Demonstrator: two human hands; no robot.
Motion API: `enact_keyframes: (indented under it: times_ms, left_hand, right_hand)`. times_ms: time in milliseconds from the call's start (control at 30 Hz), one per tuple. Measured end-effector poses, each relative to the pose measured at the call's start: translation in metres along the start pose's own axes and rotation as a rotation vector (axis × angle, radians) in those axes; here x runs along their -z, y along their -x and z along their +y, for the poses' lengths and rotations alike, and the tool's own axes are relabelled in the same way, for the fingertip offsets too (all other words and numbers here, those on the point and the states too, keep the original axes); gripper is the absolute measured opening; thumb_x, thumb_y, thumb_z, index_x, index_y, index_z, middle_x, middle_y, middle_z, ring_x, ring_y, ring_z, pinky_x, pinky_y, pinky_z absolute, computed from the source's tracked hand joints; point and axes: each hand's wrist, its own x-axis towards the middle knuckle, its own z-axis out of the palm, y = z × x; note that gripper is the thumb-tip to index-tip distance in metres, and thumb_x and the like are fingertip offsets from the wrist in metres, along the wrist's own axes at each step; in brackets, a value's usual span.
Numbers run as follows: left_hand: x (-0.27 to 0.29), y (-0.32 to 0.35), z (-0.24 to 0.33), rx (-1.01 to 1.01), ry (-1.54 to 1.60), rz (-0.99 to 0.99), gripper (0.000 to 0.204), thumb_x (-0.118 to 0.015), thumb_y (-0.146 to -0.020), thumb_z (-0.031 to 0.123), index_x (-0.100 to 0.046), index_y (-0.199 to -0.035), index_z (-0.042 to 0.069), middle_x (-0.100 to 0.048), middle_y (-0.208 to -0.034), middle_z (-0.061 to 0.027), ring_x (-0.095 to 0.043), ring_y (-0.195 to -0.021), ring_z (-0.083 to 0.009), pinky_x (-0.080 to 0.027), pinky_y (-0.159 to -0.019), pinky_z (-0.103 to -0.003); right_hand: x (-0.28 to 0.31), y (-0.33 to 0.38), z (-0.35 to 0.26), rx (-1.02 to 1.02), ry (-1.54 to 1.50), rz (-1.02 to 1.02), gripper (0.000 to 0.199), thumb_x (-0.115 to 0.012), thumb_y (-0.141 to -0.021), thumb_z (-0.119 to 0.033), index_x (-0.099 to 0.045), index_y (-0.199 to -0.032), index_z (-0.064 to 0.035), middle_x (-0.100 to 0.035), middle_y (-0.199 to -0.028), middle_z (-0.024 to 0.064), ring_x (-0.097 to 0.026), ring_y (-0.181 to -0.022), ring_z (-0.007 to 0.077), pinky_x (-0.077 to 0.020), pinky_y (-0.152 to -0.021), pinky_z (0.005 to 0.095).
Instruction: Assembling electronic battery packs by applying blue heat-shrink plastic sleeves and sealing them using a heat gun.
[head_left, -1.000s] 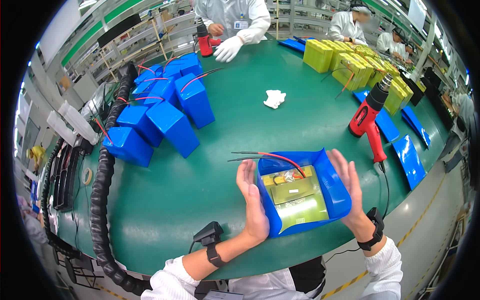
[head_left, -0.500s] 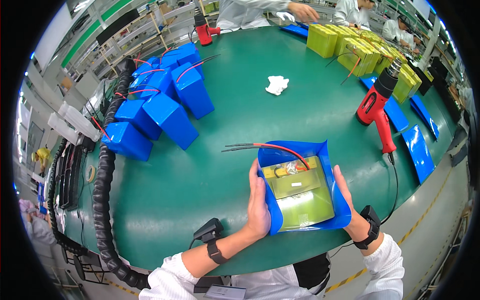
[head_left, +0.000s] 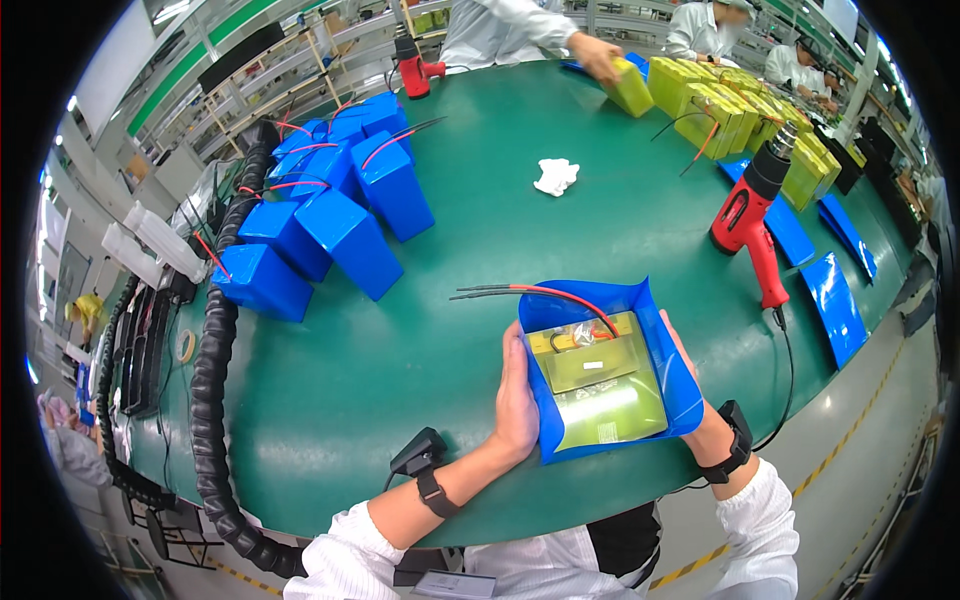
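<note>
Between my two palms sits a battery pack (head_left: pixel 612 405), yellow-green, inside a loose blue wrap sleeve (head_left: pixel 682 388) whose open end flares upward. Red and black wires (head_left: pixel 572 298) come out of the pack's top and reach left. My left hand (head_left: pixel 517 405) presses the sleeve's left side with its fingers lying along it. Against the right side is my right hand (head_left: pixel 708 428); its fingers are partly hidden behind the sleeve. A red heat gun (head_left: pixel 737 222) stands nozzle up to the right of the pack.
Several blue-wrapped packs (head_left: pixel 350 240) stand at left beside a black corrugated hose (head_left: pixel 210 390). Yellow-green packs (head_left: pixel 715 115) and flat blue sleeves (head_left: pixel 835 308) are at right. White crumpled material (head_left: pixel 556 176) lies mid-table. Across the table, a person's hand (head_left: pixel 596 58) grips another pack (head_left: pixel 630 88).
The person across the table has taken hold of a yellow-green pack and tilted it away from its row. My hands and the held pack have barely shifted.
</note>
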Motion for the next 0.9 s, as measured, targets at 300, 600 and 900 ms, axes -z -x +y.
enact_keyframes:
  times_ms: [300,600,900]
  left_hand:
    - [0.012,-0.009,-0.016,0.050,0.017,-0.037,0.055,-0.022,-0.115,0.042,-0.032,-0.154,0.005,-0.046,-0.149,-0.0110,-0.041,-0.139,-0.0186,-0.029,-0.121,-0.034]
    - [0.010,-0.003,0.004,0.157,0.005,-0.016,0.071,-0.025,-0.112,0.056,-0.040,-0.154,0.001,-0.046,-0.157,-0.0109,-0.046,-0.141,-0.0215,-0.034,-0.120,-0.035]
    - [-0.009,0.001,0.012,0.234,0.016,0.114,0.065,-0.019,-0.114,0.050,-0.036,-0.154,0.002,-0.049,-0.151,-0.0119,-0.045,-0.139,-0.0201,-0.031,-0.120,-0.033]
  right_hand:
    - [-0.003,-0.005,-0.004,-0.006,0.074,0.023,0.060,-0.043,-0.109,-0.053,-0.051,-0.146,-0.0059,-0.061,-0.142,0.0138,-0.063,-0.124,0.0222,-0.0503,-0.107,0.0352]
    - [0.008,-0.001,0.009,0.074,0.107,0.009,0.060,-0.044,-0.110,-0.051,-0.051,-0.149,-0.0058,-0.062,-0.143,0.0122,-0.062,-0.125,0.0219,-0.0487,-0.109,0.0341]
    - [-0.006,0.002,0.005,0.028,0.032,-0.033,0.064,-0.040,-0.109,-0.055,-0.049,-0.151,-0.0061,-0.060,-0.145,0.0154,-0.063,-0.125,0.0239,-0.0489,-0.109,0.0358]
